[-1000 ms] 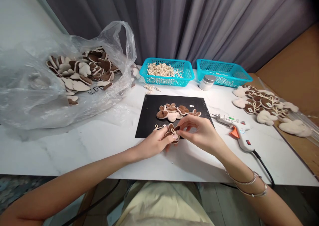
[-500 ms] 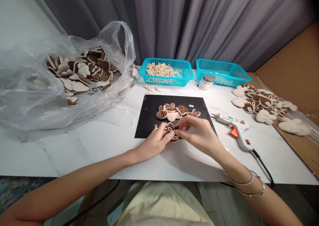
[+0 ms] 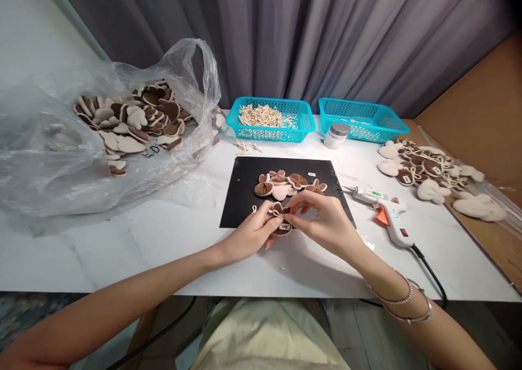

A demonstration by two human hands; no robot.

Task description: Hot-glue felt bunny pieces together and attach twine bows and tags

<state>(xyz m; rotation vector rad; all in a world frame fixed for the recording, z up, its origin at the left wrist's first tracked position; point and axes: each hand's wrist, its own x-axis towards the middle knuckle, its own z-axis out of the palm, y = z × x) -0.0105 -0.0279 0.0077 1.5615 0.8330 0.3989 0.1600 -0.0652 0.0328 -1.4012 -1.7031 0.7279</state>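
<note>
My left hand is closed on a brown fabric bunny-shaped piece with a pale edge, a cream cord bow and a small white label. Thumb and fingers of my right hand pinch at the bow's right side; what exactly lies between those fingertips is hidden. Both hands hover over the front edge of a black mat. Several similar brown and cream pieces lie on that mat, just beyond my fingers. Near the mat's back right is a loose white label.
A white glue gun with an orange trigger lies right of the mat, its cord off the front edge. Behind are a blue basket of cord bows, another blue basket and a jar. Left stands a plastic bag of pieces; finished-looking ones lie right.
The held piece has tilted slightly, so its label faces me more plainly. My hands keep nearly the same place and grip; the camera view has shifted a little.
</note>
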